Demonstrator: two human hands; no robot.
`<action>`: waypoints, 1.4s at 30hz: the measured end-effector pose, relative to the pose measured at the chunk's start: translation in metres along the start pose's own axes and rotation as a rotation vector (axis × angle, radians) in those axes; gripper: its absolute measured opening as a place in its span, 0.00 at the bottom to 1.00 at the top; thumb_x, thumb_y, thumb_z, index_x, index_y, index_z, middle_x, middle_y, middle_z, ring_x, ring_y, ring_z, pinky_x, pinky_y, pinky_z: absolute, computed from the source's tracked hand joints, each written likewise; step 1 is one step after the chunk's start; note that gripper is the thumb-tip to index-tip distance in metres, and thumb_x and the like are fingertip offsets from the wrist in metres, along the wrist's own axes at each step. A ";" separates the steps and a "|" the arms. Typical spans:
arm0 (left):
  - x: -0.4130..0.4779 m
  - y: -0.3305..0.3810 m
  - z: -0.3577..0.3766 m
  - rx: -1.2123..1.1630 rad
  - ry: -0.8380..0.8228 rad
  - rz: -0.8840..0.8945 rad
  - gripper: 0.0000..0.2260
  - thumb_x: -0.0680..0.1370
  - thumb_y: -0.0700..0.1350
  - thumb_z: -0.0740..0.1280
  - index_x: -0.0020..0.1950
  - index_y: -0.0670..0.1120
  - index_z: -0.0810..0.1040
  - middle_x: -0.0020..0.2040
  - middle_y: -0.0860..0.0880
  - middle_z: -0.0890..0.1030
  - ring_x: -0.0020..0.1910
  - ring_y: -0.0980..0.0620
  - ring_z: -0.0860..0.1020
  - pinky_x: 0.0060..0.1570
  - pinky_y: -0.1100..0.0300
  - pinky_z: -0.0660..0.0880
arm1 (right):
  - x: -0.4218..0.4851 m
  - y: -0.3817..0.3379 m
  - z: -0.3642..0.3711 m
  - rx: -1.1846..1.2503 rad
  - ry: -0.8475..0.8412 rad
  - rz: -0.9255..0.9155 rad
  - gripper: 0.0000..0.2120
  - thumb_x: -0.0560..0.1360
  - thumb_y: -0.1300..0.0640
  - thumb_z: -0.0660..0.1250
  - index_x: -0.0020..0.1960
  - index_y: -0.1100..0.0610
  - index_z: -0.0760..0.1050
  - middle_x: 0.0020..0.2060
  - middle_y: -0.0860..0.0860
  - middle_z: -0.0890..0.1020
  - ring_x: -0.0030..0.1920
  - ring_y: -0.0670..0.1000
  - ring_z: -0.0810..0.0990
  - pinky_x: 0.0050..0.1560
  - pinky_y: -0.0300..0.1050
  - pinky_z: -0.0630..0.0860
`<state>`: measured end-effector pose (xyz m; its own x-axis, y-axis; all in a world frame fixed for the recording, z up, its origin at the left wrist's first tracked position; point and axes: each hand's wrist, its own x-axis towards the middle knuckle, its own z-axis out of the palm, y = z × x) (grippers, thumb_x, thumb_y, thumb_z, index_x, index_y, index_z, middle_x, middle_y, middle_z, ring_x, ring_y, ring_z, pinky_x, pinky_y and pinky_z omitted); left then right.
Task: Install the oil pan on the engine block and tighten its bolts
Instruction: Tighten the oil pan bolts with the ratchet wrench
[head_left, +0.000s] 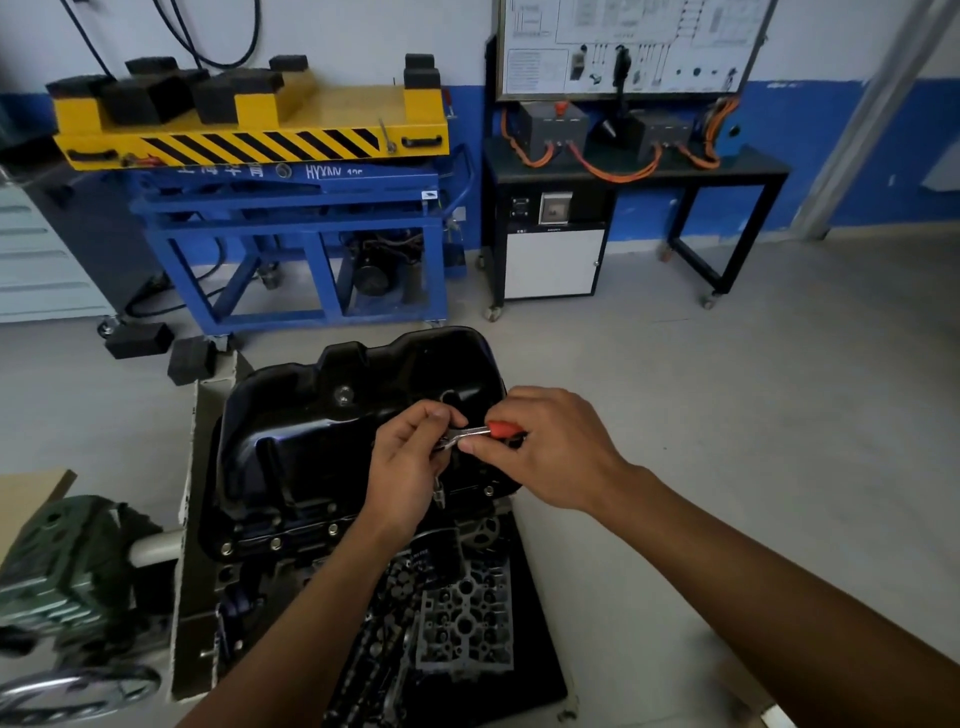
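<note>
A glossy black oil pan (322, 441) sits on top of the engine block (457, 618) on the floor in front of me. Bolts (275, 543) show along the pan's near flange. Above the pan's right side, my right hand (545, 447) grips the red handle of a ratchet wrench (480, 432). My left hand (410, 457) pinches the wrench's metal head, and a socket extension hangs down below it toward the flange.
Cardboard (208, 410) lies under the engine. A green machine part (67, 561) with a white shaft sits at the left. Behind stand a blue and yellow lift cart (291, 208), black foam blocks (150, 348) and a black training bench (623, 208). Grey floor spreads to the right.
</note>
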<state>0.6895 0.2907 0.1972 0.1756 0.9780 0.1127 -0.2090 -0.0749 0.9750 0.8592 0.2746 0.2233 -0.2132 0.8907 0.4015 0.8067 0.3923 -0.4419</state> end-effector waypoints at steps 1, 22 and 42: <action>0.001 -0.001 0.000 0.000 0.002 -0.001 0.20 0.84 0.39 0.59 0.37 0.51 0.82 0.35 0.53 0.78 0.34 0.58 0.73 0.34 0.65 0.68 | 0.000 0.000 0.000 0.005 0.003 -0.001 0.18 0.74 0.40 0.71 0.38 0.54 0.80 0.31 0.46 0.75 0.33 0.46 0.71 0.33 0.46 0.70; 0.007 -0.017 -0.012 0.044 0.009 0.068 0.13 0.75 0.41 0.58 0.38 0.47 0.81 0.31 0.50 0.73 0.32 0.54 0.69 0.31 0.65 0.65 | -0.025 -0.023 -0.008 0.109 -0.335 -0.029 0.06 0.79 0.54 0.65 0.43 0.51 0.74 0.33 0.45 0.74 0.32 0.46 0.72 0.33 0.45 0.69; 0.000 -0.014 0.009 0.003 -0.014 -0.017 0.14 0.80 0.39 0.57 0.51 0.44 0.83 0.38 0.50 0.80 0.29 0.62 0.74 0.28 0.69 0.70 | 0.003 0.007 -0.004 -0.280 -0.157 -0.074 0.23 0.74 0.33 0.64 0.46 0.54 0.80 0.39 0.47 0.79 0.43 0.50 0.75 0.46 0.47 0.69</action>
<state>0.7015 0.2904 0.1854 0.1929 0.9762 0.0987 -0.2034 -0.0586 0.9773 0.8660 0.2791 0.2243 -0.3418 0.8953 0.2858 0.9015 0.3982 -0.1694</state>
